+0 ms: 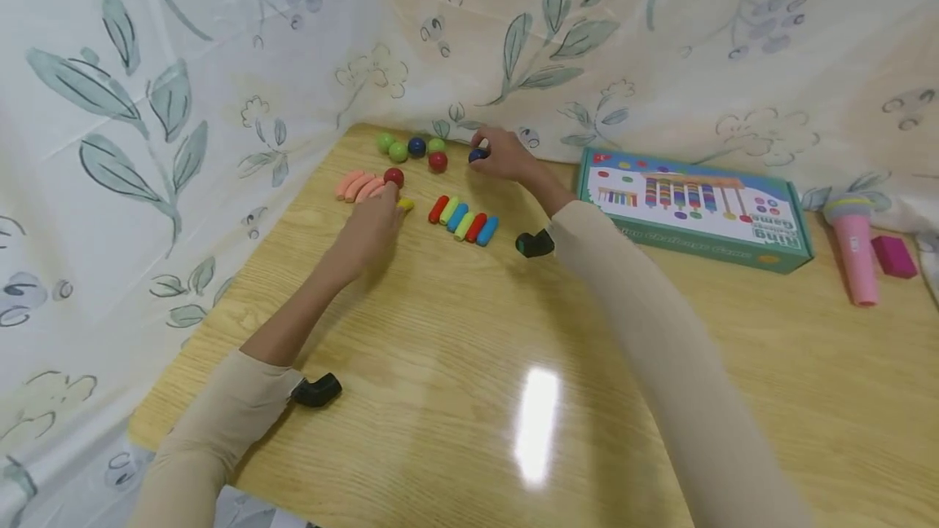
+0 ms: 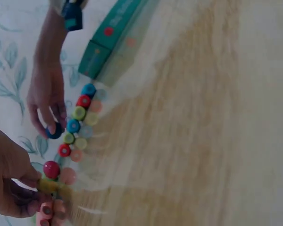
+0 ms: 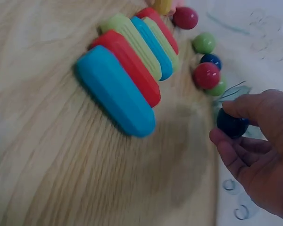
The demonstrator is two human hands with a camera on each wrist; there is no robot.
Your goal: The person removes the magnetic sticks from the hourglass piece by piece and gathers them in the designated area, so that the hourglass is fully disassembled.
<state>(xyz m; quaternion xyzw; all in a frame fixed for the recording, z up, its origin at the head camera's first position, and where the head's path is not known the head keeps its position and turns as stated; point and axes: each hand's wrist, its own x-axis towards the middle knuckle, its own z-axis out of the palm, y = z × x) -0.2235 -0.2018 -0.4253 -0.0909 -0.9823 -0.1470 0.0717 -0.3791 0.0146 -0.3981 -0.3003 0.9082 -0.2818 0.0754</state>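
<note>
My right hand point(image 1: 506, 157) pinches a dark blue ball point(image 3: 232, 123) between thumb and fingers, near the table's back edge. On the left, my left hand point(image 1: 370, 226) holds a small yellow piece point(image 2: 47, 186) with thumb and fingertips; its exact kind is hard to tell. Several curved, salmon-pink sausage-like pieces point(image 1: 358, 185) lie beside that hand, partly hidden by it. A red ball point(image 1: 394, 177) sits just beyond its fingers. Between the hands, several red, green and blue rounded sticks point(image 1: 460, 221) lie side by side in a slanting row.
Green balls point(image 1: 398, 151), another blue ball point(image 1: 416, 147) and a second red ball point(image 1: 438, 162) cluster at the back edge. A ring game box point(image 1: 697, 206) lies right of my right arm. Farther right are a pink toy microphone point(image 1: 855, 255) and a magenta block point(image 1: 895, 257).
</note>
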